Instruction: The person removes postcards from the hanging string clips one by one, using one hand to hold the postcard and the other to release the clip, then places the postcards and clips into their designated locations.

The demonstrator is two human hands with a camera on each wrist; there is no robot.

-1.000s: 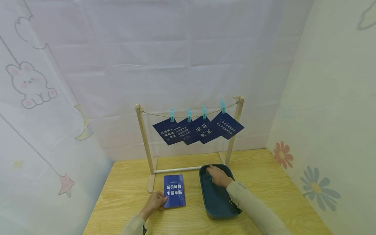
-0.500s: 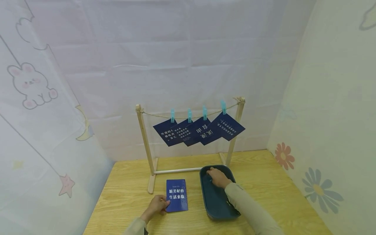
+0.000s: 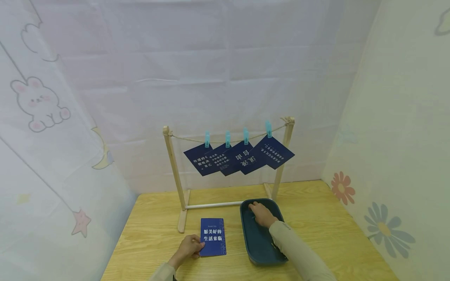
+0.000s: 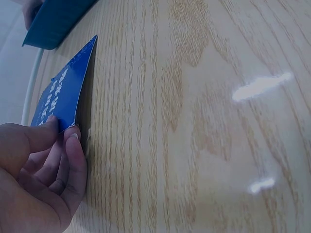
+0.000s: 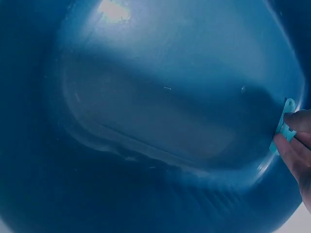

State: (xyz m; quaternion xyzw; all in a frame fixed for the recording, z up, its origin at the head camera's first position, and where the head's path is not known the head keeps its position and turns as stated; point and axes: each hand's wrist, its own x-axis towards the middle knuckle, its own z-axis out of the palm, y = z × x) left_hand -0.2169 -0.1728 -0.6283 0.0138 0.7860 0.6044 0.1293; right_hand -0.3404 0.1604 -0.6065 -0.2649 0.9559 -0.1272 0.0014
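Two hands pinching: left hand (image 3: 190, 246) blue card (image 3: 213, 237); right hand (image 3: 262, 214) teal clip (image 5: 285, 130), clear only in right-wrist view.

Pale, creased wall (image 3: 197, 86) behind a wood-grain table (image 3: 316, 218)

Behind the wood-grain tabletop (image 3: 327, 222) we see a creased backdrop (image 3: 225, 58); at left, a printed rabbit (image 3: 40, 103), moon (image 3: 104, 158) and star (image 3: 81, 223); at right, a red flower (image 3: 342, 188) and grey flower (image 3: 385, 229).

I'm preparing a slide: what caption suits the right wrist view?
The right hand pinches a light-blue clip inside the blue tray.
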